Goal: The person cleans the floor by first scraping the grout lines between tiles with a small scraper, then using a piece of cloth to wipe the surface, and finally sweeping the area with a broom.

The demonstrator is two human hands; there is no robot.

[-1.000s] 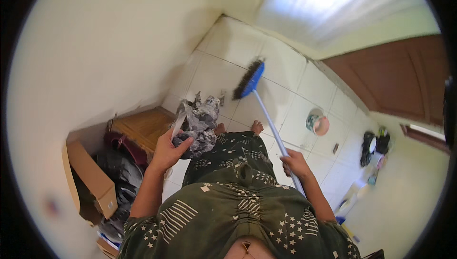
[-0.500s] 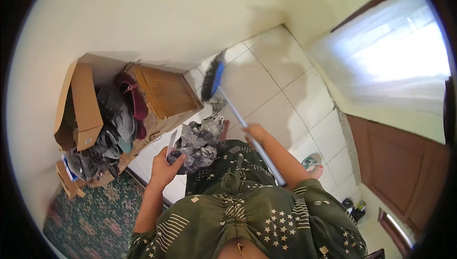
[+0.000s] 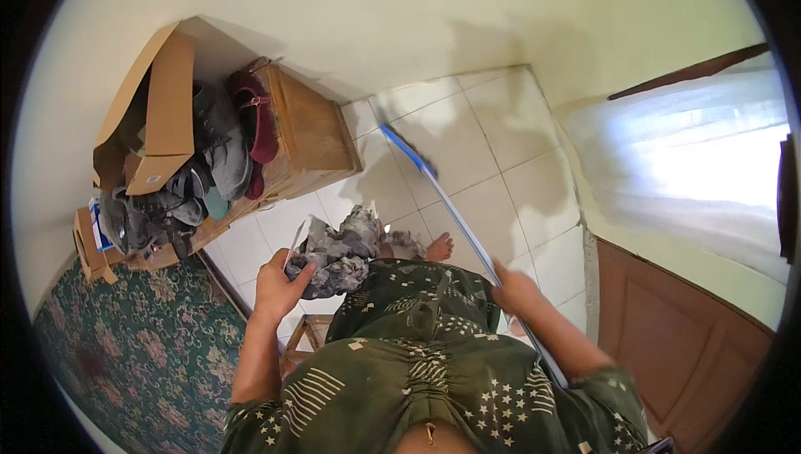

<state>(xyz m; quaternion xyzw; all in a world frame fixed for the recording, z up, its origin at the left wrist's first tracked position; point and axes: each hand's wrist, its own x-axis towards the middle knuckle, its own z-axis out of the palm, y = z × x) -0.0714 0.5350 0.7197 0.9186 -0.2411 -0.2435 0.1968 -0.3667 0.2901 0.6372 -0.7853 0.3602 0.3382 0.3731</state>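
Observation:
My left hand is closed on a crumpled bundle, mottled grey and thin like cloth or plastic; I cannot tell which. A flat white strip sticks up beside the thumb. Over on the right, my right hand wraps round the pale blue handle of a broom. That handle runs back along my right forearm. The broom's blue head is low over the white floor tiles, right of a wooden cabinet, its dark bristles mostly hidden beneath it.
The wooden cabinet stands against the wall, with dark and maroon shoes and a cardboard box on it. A patterned green carpet lies left. My bare foot is beside a grey clump. A brown door is right.
The broom's head has turned, its bristles now pointing down and right, and moved away from the cabinet. My right hand has shifted right and back. My left hand still grips the bundle.

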